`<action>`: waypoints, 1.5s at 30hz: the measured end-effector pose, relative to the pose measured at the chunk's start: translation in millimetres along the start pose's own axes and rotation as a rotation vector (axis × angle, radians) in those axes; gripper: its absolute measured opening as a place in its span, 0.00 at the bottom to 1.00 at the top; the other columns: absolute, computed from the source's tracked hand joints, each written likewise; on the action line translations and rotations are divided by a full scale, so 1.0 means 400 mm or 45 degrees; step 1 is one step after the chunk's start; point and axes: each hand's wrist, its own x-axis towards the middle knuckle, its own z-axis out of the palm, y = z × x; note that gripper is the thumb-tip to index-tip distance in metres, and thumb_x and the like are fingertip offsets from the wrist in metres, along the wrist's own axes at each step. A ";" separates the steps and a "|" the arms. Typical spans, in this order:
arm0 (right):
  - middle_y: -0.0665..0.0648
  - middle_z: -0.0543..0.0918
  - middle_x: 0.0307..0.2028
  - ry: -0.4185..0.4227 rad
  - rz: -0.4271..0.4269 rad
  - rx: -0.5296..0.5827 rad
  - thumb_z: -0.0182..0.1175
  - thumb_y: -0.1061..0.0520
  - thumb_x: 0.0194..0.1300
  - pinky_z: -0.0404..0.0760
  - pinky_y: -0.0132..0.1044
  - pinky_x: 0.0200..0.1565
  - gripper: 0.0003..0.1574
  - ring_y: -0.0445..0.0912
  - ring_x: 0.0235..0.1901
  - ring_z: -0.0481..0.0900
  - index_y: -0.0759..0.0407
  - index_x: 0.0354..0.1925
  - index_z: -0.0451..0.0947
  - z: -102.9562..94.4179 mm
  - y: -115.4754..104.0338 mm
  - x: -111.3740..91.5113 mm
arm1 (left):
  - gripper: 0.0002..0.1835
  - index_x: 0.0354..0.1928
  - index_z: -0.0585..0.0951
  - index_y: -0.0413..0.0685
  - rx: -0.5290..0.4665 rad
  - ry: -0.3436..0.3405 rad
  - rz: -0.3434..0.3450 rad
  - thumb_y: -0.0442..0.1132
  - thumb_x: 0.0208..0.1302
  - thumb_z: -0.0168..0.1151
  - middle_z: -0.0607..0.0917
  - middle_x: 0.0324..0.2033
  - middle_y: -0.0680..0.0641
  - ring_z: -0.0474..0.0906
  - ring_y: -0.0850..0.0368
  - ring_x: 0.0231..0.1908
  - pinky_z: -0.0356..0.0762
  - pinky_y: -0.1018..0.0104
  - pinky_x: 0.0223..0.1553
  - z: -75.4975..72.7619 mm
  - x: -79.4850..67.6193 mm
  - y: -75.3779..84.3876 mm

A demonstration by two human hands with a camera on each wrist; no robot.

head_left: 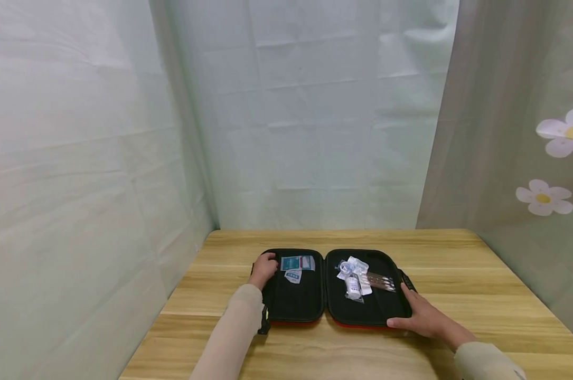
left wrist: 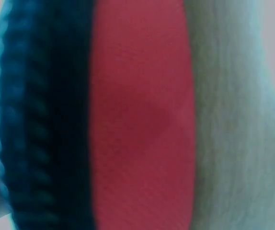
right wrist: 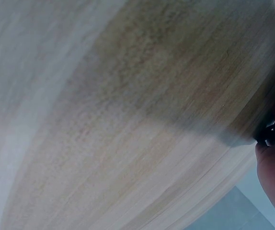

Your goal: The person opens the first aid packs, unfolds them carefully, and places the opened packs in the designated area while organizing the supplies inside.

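A black zip case with a red outer shell lies unfolded on the wooden table. My left hand grips its left rim near the far corner, fingers bent over the edge. At the right half's near corner, my right hand holds the rim, thumb at the front and fingers along the side. Flat blue-and-white packets lie in the left half. The right half contains a small white roll in clear wrapping, white packets and a pack of cotton swabs. Close up, the left wrist view shows the red shell.
The wooden table extends around the case on all sides. Pale curtains hang behind and to the left, and a flower-printed one hangs on the right. A black strap sticks out at the case's left side.
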 end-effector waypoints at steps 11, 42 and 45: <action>0.84 0.50 0.69 0.011 0.011 0.000 0.70 0.33 0.55 0.56 0.73 0.62 0.75 0.78 0.67 0.52 0.75 0.75 0.40 -0.003 0.011 -0.010 | 0.23 0.64 0.72 0.30 0.000 -0.001 0.007 0.26 0.68 0.47 0.82 0.49 0.33 0.81 0.42 0.46 0.80 0.52 0.46 0.008 0.001 0.000; 0.84 0.51 0.69 0.025 0.014 -0.015 0.70 0.31 0.53 0.55 0.71 0.63 0.75 0.77 0.67 0.52 0.73 0.75 0.41 0.007 0.000 0.006 | 0.25 0.64 0.75 0.37 -0.067 -0.173 0.194 0.43 0.70 0.62 0.80 0.55 0.36 0.78 0.44 0.49 0.77 0.49 0.50 0.054 -0.060 0.157; 0.84 0.51 0.69 0.027 0.002 -0.004 0.70 0.32 0.54 0.55 0.71 0.63 0.75 0.77 0.67 0.51 0.74 0.75 0.41 0.008 0.002 0.002 | 0.24 0.62 0.76 0.37 -0.055 -0.199 0.213 0.42 0.69 0.63 0.82 0.51 0.38 0.79 0.47 0.44 0.78 0.53 0.45 0.099 -0.069 0.169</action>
